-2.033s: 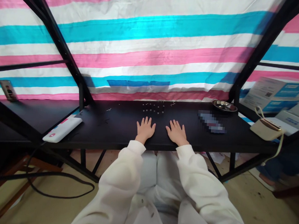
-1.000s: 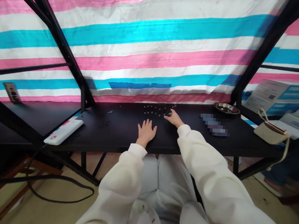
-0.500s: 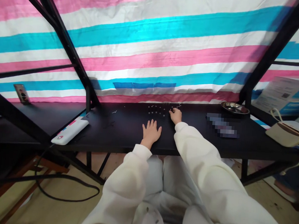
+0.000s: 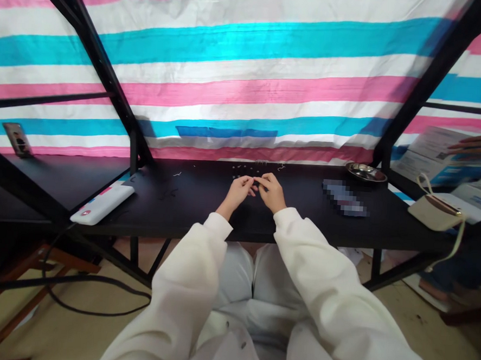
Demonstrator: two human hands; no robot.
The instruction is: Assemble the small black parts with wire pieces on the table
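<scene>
Over the black table (image 4: pixel 190 209), my left hand (image 4: pixel 239 193) and my right hand (image 4: pixel 271 190) meet with their fingertips together. Both are closed in a pinch. Whatever lies between the fingers is too small to make out. Just beyond them sit several small grey pieces (image 4: pixel 244 168) in rows, partly hidden behind my hands. Thin pale bits of thread or wire (image 4: pixel 281 166) lie at the table's back edge.
A white power strip (image 4: pixel 102 204) with a black cable lies at left. To the right are a blurred-out item (image 4: pixel 345 198), a shiny metal dish (image 4: pixel 366 172) and a beige handbag (image 4: pixel 437 212). Another person's hand (image 4: pixel 479 145) reaches over boxes at far right. Black frame posts flank the table.
My left hand has lifted off the tabletop and closed. My right hand has come back from the small pieces to meet it. Another person's hand has appeared at far right.
</scene>
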